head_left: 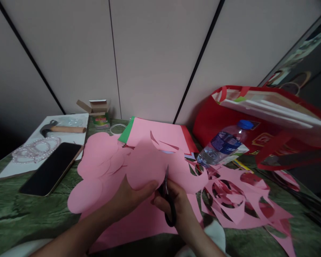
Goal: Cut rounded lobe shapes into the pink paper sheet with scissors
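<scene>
Right hand (pixel 177 199) holds scissors (pixel 165 188); left hand (pixel 128 197), pink paper (pixel 147 165); bottle label (pixel 220 142) illegible

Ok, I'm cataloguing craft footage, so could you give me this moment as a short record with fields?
Left hand: holds pink paper
Right hand: holds black-handled scissors, pointing away from the wearer
Surface: green, marbled-looking table
Left side: pink cut-outs, phone, hammer, beaded strands
Far side: small open box, stacked coloured sheets
Right side: pink offcuts, blue-capped bottle, red bag
Unclear: how far the scissors are open
</scene>
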Demonstrator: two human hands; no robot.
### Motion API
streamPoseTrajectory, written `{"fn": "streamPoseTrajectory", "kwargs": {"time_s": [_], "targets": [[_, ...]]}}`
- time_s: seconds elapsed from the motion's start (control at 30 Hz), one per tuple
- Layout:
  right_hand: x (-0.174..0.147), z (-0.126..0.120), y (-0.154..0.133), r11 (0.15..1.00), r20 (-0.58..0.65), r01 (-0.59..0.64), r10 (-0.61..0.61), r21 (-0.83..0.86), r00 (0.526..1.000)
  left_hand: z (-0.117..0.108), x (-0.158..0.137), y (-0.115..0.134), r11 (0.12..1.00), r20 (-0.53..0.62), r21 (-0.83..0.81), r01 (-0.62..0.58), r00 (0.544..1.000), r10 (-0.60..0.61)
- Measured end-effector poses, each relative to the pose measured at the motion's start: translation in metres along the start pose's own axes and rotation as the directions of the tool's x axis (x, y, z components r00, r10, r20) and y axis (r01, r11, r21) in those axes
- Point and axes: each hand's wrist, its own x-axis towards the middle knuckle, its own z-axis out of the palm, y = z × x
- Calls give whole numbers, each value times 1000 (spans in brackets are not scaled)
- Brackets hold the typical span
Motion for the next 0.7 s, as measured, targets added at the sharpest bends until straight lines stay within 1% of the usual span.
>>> {"fn": "streamPoseTrajectory", "kwargs": {"time_s": [0.13, 0.23, 0.4, 0.53, 0.7], "targets": [[-1, -1, -1, 999, 5, -19, 19, -30, 1000, -1, 0, 3, 1000, 22, 2, 11, 1000, -11], [-1, -1, -1, 1000, 19, -24, 24, -8, 1000, -2, -1, 1, 1000, 17, -9, -9, 1000, 9], [-1, -1, 0, 998, 42, -41, 39, 46, 998, -2, 0, -3, 999, 47, -21, -26, 999, 27], [-1, -2, 1, 997, 43, -59, 57, 57, 997, -1, 1, -6, 997, 19, -37, -61, 998, 62], [0, -3, 3, 998, 35, -62, 61, 26, 998, -1, 0, -6, 999, 52, -25, -41, 998, 43]]}}
